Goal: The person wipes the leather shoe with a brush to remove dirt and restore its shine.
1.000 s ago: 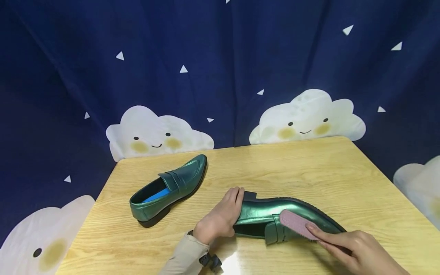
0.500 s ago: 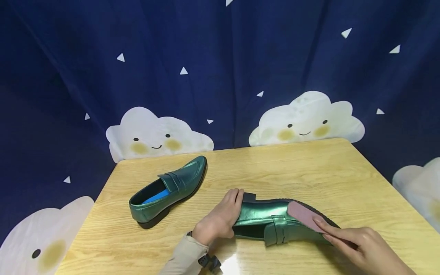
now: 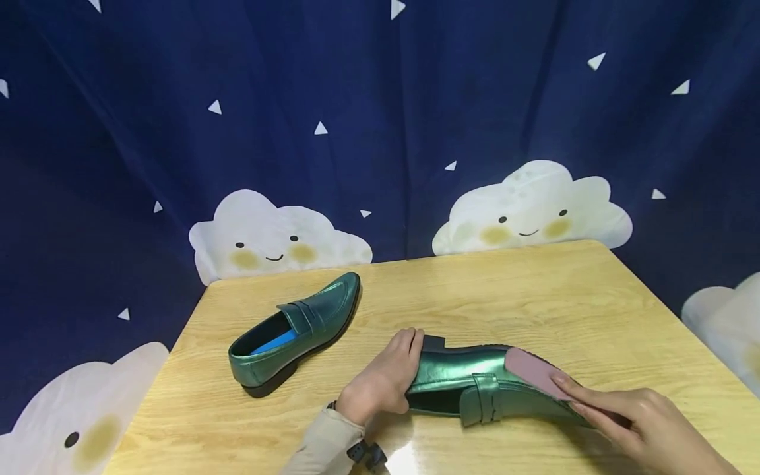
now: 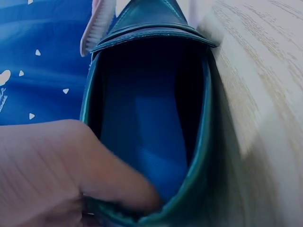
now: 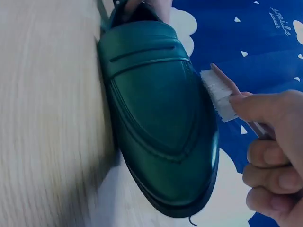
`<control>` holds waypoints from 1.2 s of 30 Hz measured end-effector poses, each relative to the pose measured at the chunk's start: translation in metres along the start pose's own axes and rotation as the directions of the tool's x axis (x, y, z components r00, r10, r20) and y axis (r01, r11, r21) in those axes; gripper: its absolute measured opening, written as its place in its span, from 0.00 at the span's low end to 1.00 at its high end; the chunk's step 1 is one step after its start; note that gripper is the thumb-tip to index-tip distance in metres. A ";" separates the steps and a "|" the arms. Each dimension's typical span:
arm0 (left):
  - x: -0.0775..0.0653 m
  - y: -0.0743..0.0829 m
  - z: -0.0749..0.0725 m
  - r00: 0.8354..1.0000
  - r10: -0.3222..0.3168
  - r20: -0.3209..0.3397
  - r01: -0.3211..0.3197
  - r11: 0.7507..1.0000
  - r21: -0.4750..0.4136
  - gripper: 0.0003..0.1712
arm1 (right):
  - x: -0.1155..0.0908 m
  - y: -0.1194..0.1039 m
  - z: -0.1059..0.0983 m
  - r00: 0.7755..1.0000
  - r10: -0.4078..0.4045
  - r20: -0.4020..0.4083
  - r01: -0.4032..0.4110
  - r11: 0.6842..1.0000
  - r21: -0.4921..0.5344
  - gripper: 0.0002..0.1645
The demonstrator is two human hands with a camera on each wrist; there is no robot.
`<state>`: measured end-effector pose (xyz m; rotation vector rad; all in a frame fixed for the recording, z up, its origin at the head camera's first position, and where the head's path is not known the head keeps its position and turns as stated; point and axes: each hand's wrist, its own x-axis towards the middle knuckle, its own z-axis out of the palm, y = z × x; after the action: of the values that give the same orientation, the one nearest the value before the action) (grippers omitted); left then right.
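Observation:
A metallic green loafer [image 3: 457, 369] lies on its side, its black sole facing the back of the table. My left hand [image 3: 382, 379] grips it by the heel; in the left wrist view the thumb [image 4: 118, 182] reaches inside, over the blue insole [image 4: 142, 123]. My right hand [image 3: 644, 415] pinches a pink brush [image 3: 534, 371] with white bristles [image 5: 220, 94]. The bristles meet the shoe's upper on its raised side, close to the sole edge. In the right wrist view the other fingers are curled below the brush.
A second green loafer [image 3: 315, 323] stands upright on the wooden table [image 3: 475, 290], left of the hands, toe pointing to the back right. A dark blue curtain [image 3: 356, 86] with clouds and triangles hangs behind the table.
The brush in my right hand has moved from beside the strap, up and to the right, to the side near the sole. The left hand keeps its grip on the heel.

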<state>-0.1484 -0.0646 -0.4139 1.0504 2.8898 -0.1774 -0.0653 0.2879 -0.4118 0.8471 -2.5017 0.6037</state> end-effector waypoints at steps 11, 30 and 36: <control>0.007 -0.002 -0.001 0.991 0.085 -0.103 -0.098 0.986 -0.137 0.59 | -0.004 -0.001 0.003 1.000 -0.022 0.008 0.022 0.999 0.023 0.35; -0.002 -0.024 0.002 0.974 -0.059 -0.217 -0.006 0.957 -0.288 0.42 | 0.027 -0.003 0.017 0.997 -0.049 -0.054 0.052 0.997 0.064 0.34; -0.004 -0.032 -0.003 0.989 -0.051 -0.136 0.004 0.944 -0.329 0.40 | 0.035 0.000 0.026 0.988 -0.153 -0.019 0.154 0.965 0.212 0.31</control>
<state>-0.1659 -0.0907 -0.4074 0.9967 2.9144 0.3828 -0.0968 0.2579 -0.4153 1.1064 -2.3699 0.8291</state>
